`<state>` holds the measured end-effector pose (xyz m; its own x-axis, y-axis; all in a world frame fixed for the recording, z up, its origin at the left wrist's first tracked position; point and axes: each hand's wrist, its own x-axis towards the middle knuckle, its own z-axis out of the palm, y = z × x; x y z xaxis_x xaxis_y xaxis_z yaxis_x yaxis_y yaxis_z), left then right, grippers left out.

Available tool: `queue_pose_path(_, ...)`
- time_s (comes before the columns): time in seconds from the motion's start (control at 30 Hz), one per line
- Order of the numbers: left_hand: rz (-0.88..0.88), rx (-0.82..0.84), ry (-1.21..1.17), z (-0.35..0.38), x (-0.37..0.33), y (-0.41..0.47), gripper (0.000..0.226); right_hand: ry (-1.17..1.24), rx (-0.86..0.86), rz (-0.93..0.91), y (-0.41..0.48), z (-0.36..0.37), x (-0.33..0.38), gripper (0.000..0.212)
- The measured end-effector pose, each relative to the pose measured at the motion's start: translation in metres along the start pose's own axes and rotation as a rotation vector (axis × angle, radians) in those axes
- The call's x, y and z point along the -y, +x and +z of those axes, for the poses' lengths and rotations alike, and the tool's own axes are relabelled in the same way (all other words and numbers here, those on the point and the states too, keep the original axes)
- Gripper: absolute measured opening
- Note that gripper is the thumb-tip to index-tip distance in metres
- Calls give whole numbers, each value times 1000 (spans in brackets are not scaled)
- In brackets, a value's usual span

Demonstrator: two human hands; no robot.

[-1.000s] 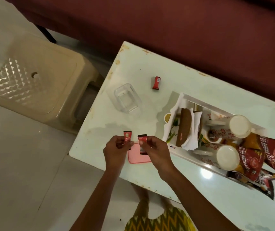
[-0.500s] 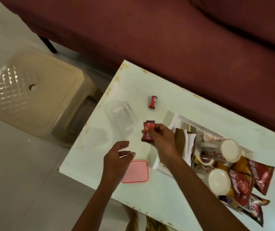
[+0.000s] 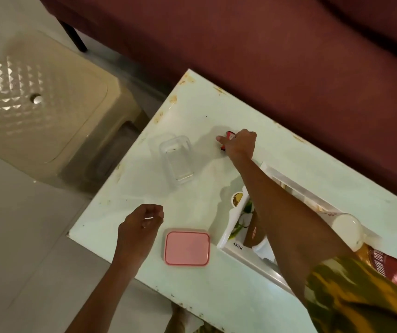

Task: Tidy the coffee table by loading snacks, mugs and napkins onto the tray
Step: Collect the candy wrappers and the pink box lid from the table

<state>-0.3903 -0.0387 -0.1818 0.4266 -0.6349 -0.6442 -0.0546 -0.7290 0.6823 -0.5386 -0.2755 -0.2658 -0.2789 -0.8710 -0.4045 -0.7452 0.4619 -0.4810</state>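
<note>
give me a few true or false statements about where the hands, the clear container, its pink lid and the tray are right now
1. The right hand is at a small red packet on the table. True.
2. The pink lid is on the clear container. False: it lies flat on the table, apart from the open container.
3. The left hand holds the pink lid. False: it hovers beside the lid, loosely curled, with nothing seen in it.
4. The right forearm reaches across the white tray. True.
5. The clear container sits inside the tray. False: it stands on the table, outside the tray.
</note>
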Motion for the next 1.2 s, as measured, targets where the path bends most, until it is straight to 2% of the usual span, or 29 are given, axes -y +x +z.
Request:
queue_pose_path(0.1,-21,-6,-26,1,0,-1,12,-39,29,-61,-1,2,4,38)
queue_pose_path(0.2,-43,-18,-72,2,-3,-2,11,166,72,-94,-15,-4,8,12)
queue_pose_path(0.3,-50,-16,-95,5,-10,-1,11,304,86,-171,-52,-16,13,18)
queue_pose_path(0.4,-50,-4,-89,12,-16,4,11,376,183,-225,-91,-26,12,25)
queue_pose_path(0.57,-19,-95,-45,24,-26,31,21,269,326,-313,-123,-22,22,25)
queue_pose_path(0.67,-23,-117,-12,32,-28,48,27,140,316,-371,-126,-12,36,34)
queue_pose_path(0.77,-31,-113,-31,36,-28,58,31,136,293,-377,-126,-5,48,40)
queue_pose_path(0.93,-54,-112,-73,38,-28,65,31,167,235,-338,-122,-10,47,25)
queue_pose_path(1.07,-71,-106,-60,39,-32,70,32,160,188,-376,-128,-19,26,17)
queue_pose_path(1.2,-92,-113,-45,41,-36,73,35,128,232,-439,-161,-19,-15,17)
